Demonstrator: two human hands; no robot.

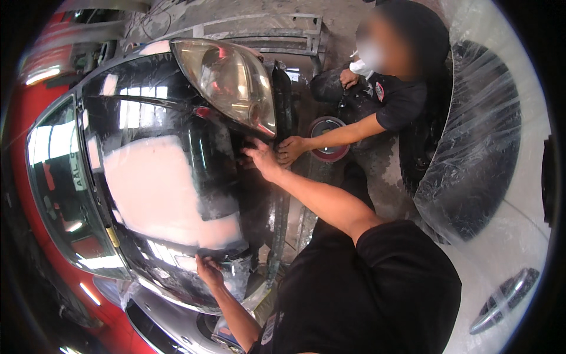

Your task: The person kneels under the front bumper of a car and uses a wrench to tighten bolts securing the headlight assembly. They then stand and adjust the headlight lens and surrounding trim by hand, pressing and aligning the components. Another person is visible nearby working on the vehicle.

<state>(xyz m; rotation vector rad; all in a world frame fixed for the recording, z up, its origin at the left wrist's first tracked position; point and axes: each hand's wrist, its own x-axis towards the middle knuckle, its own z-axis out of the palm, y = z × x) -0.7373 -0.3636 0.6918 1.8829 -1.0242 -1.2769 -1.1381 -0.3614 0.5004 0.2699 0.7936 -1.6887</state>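
Observation:
A black car hood with a large pale pink patch lies in front of me. My left hand touches the lower part of the hood, just below the patch, its fingers loosely bent and apart. Farther up, my right hand reaches to the dark gap at the hood's front edge, under the clouded headlight. Its fingers are spread, the tips partly lost in shadow; I see nothing held in either hand. Close beside it, a co-worker's hand rests at the same front edge.
The co-worker, in a dark shirt, crouches at the far right. A round tin stands on the floor beneath that person's arm. Plastic sheeting covers another car on the right. Behind the headlight is a metal frame. A silver car stands lower left.

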